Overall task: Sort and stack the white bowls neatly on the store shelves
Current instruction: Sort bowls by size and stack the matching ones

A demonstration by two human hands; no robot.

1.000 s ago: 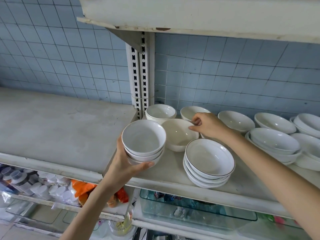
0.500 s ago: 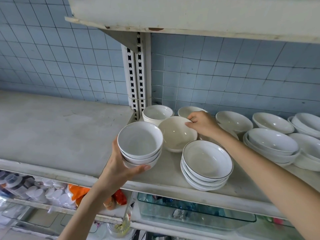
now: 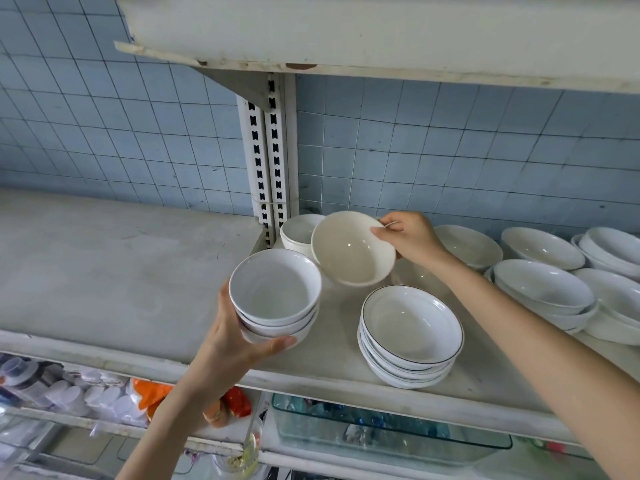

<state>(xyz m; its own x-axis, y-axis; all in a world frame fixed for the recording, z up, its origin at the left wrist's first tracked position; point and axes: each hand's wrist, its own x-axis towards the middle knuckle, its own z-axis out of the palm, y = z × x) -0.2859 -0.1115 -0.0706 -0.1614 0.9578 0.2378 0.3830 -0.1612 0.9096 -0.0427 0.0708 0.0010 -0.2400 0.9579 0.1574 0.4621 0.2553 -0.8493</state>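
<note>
Just right of the post (image 3: 266, 161), the right hand (image 3: 410, 237) pinches the cream bowl (image 3: 351, 251) by its rim. The bowl sat flat on the shelf (image 3: 104, 265) a moment ago and is now lifted clear and tilted. Below the post, the left hand (image 3: 232, 344) still grips the stack (image 3: 275, 292) of three, and the cream bowl looks bound for it.

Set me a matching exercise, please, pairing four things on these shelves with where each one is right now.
Things:
1. cream bowl
2. deep-bowl stack
3. black-rimmed stack
4. glass tray

Places:
A. one level below the bowls
B. gripped by the left hand
C. standing on the shelf
D. tilted in the right hand

Pairs: 1-D, 2-B, 3-C, 4-A.
</note>
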